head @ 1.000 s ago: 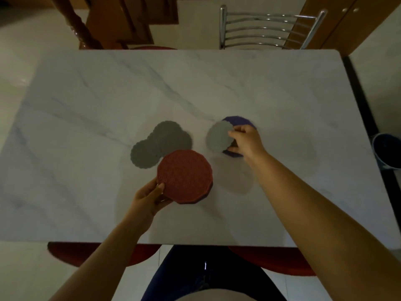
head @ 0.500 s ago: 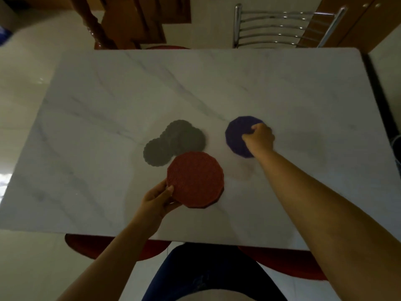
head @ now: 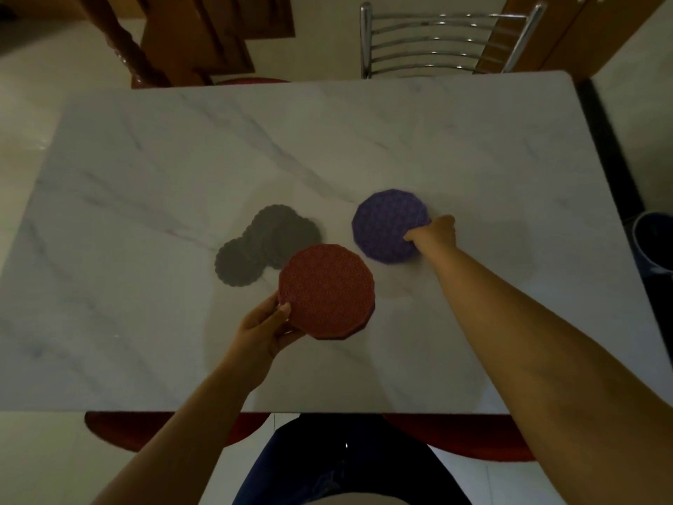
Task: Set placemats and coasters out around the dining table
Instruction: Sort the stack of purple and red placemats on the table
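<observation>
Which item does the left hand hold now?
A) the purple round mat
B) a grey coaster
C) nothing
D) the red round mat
D: the left hand grips the edge of the red round mat; the purple round mat lies on the table, touched by the right hand.

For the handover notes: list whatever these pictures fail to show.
Grey coasters: head view; they overlap and the red placemat covers some, so no count.
Under the red placemat in the left hand: a dark edge shows; how many lie beneath is hidden.
Right hand on the purple placemat: its back hides the grip.
Dark container: cut by the right edge.
</observation>
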